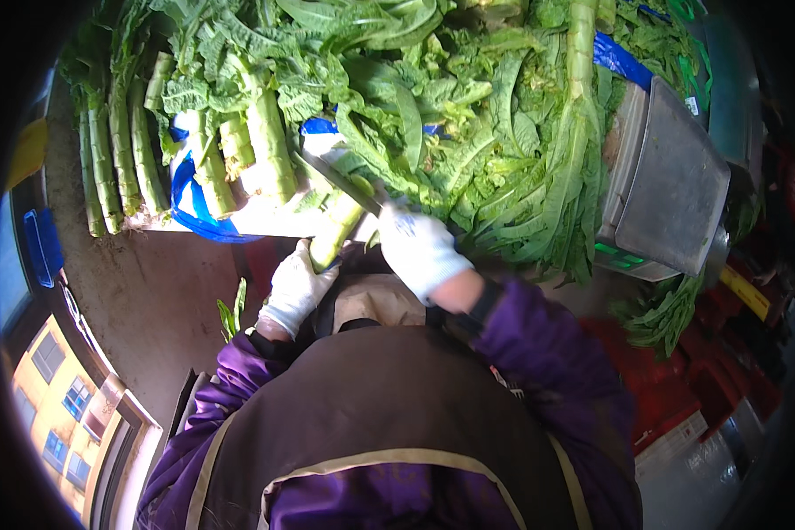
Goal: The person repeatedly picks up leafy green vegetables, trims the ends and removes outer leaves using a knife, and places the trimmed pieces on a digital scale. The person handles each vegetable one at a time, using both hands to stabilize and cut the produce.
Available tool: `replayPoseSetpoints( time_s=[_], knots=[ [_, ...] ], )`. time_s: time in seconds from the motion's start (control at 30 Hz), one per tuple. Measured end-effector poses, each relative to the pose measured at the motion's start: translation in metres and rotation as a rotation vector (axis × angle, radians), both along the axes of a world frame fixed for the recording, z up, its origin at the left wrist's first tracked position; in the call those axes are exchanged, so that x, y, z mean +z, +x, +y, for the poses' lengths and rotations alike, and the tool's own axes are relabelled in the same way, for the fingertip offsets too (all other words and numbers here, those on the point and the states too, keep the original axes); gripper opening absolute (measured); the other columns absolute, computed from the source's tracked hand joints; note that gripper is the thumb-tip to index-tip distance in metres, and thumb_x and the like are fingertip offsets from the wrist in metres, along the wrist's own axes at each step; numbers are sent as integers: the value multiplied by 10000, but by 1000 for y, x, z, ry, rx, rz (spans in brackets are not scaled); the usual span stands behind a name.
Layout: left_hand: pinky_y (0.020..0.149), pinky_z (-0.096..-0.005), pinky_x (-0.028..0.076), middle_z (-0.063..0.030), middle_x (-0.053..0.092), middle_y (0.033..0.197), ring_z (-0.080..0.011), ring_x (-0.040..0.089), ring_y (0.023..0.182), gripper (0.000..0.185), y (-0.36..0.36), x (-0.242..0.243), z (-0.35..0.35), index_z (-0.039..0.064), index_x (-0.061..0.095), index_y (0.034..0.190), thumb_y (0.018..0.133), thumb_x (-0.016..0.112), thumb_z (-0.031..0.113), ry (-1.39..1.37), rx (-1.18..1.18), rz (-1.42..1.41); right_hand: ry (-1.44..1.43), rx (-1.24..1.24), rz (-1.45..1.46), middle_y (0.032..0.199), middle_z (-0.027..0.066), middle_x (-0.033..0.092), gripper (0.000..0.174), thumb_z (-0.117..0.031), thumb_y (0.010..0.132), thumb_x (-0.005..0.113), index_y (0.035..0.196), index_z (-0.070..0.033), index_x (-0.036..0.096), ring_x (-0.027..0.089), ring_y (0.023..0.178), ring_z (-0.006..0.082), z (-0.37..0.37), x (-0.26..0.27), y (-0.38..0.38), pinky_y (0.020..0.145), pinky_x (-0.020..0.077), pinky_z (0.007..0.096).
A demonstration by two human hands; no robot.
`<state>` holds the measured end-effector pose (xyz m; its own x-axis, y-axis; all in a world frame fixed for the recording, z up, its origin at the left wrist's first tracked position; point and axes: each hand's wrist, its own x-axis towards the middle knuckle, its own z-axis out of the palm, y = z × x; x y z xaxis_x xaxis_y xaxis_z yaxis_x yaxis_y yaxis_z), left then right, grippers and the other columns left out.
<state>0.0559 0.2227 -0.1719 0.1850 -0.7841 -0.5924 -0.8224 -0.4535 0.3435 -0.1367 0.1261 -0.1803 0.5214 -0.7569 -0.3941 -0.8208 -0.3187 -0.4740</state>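
Note:
My left hand [300,283], in a white knitted glove, grips the lower end of a pale green celtuce stalk [334,228] just past the table's front edge. In my right hand [416,246], gloved alike, is the handle of a knife; its dark blade [338,180] slants up and left across the stalk's upper part. Whether the edge is cutting in cannot be told. Leafy celtuce stalks [268,142] lie left of the knife on the table. A broad heap of loose celtuce leaves [464,146] spreads beyond and to the right of my hands.
Several stalks [116,159] line the table's left end. Blue plastic film [202,209] hangs over the front edge. At the right stands a digital scale with a metal pan [669,175]. Red crates [662,384] sit low at right, with a leaf bunch [666,318] above them.

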Motion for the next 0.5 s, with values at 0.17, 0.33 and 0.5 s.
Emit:
replayPoseSetpoints(
  time_s=[0.17, 0.33, 0.5],
  knots=[
    [733, -476, 518, -259, 667, 906, -433, 646, 872, 479, 2, -4, -1, -3, 548, 1146, 813, 736, 284, 63, 25, 60, -199, -19, -13, 658, 162, 655, 157, -156, 876, 526, 898, -13, 587, 681, 572, 267, -3, -14, 17, 486, 525, 414],
    [872, -366, 486, -207, 661, 1064, -302, 636, 982, 433, 13, 26, -5, -24, 582, 1190, 894, 656, 283, -68, 126, 645, 157, -40, -225, 780, 172, 675, 317, -343, 806, 663, 912, -44, 673, 673, 717, 354, -17, 11, -5, 590, 522, 440],
    [902, -346, 481, -158, 662, 1091, -256, 630, 1009, 425, -20, 76, -67, 3, 578, 1208, 866, 674, 235, -271, -174, 404, 10, 265, -230, 864, 166, 707, 250, -227, 709, 697, 895, -65, 736, 686, 797, 366, -52, 17, -15, 708, 561, 443]
  ],
)
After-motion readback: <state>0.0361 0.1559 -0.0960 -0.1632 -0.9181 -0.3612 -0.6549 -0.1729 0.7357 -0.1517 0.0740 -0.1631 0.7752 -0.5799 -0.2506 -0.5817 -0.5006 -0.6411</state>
